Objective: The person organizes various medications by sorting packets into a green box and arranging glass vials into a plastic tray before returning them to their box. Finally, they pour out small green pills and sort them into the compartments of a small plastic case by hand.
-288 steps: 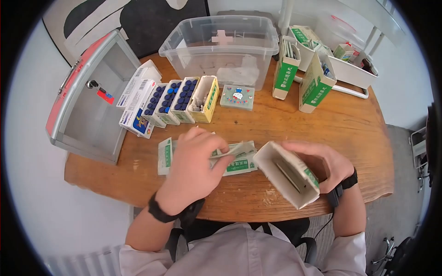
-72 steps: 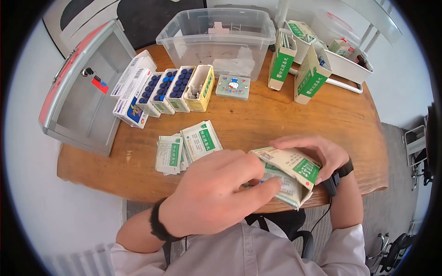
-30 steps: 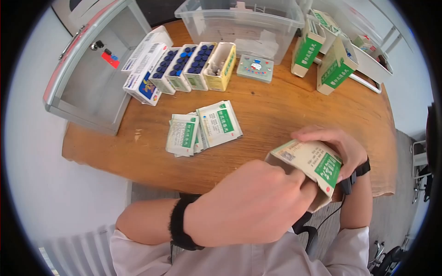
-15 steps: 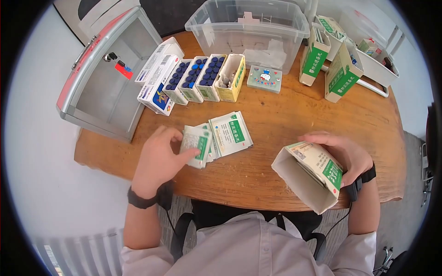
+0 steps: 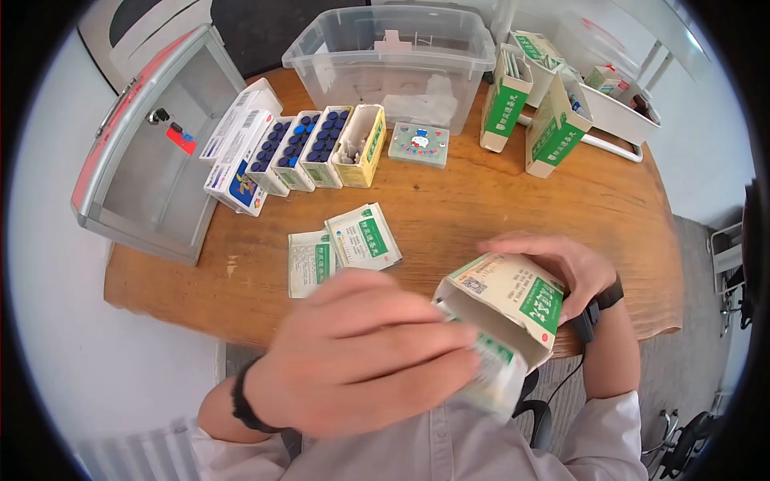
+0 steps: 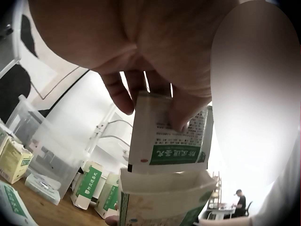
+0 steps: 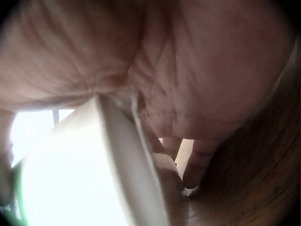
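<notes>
My left hand (image 5: 369, 353) pinches a green and white sachet (image 5: 499, 377) just at the mouth of a cardboard box. In the left wrist view the sachet (image 6: 171, 141) hangs upright between thumb and fingers, its lower edge at the opening of the box (image 6: 164, 202). My right hand (image 5: 565, 268) grips that box (image 5: 513, 293) from its far side, tilted with its open end towards the left hand. Further sachets (image 5: 362, 236) lie on the table, left of the box. The right wrist view shows the palm (image 7: 164, 70) against the box (image 7: 75, 169).
Across the back stand a clear tub (image 5: 389, 80), a flat case (image 5: 419, 146), several boxes of blue-capped vials (image 5: 325, 144) and a yellow box (image 5: 361, 148). A clear-fronted cabinet (image 5: 160, 160) is at left. Two green boxes (image 5: 557, 132) and a white tray (image 5: 613, 112) are at right.
My left hand has picked up a sachet from the left-hand sachets and carried it right to the box's mouth. My right hand still holds the box.
</notes>
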Demonstrator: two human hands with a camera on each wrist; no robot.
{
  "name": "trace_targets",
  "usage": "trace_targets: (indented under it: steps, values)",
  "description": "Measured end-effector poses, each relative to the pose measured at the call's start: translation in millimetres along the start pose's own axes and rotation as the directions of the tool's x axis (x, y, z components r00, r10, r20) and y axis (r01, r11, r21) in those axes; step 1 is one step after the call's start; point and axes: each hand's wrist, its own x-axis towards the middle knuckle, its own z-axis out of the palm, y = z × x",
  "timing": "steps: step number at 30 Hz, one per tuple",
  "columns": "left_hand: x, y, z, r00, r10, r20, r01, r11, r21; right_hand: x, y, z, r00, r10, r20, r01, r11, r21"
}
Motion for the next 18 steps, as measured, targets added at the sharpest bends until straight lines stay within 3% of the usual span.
trace_targets:
  steps: [3,6,10,13,16,18]
  values:
    - [3,4,27,0.981,-0.001,0.194,-0.023,0.992,0.121,-1,0,4,0.999,0.006,-0.036,-0.003,0.996,0.087]
    - [1,6,37,0.959,-0.064,0.276,0.033,0.993,0.115,0,-4,3,1.000,0.013,-0.003,-0.013,1.000,0.028]
    - [-2,10,32,0.961,-0.101,0.258,0.070,0.990,0.126,0,-2,1,1.000,-0.002,0.019,0.001,0.999,0.038]
    - [-10,0,3,0.966,-0.128,0.224,0.090,0.981,0.171,-1,-1,3,1.000,0.013,-0.020,-0.012,0.998,0.058]
    - [-27,-28,-21,0.945,-0.214,0.248,0.155,0.959,0.235,1,0,0,1.000,-0.009,0.003,0.009,1.000,0.025]
    - [-43,-44,-22,0.858,-0.440,0.264,0.352,0.879,0.322,2,1,-2,0.999,-0.036,0.023,0.037,0.999,-0.010]
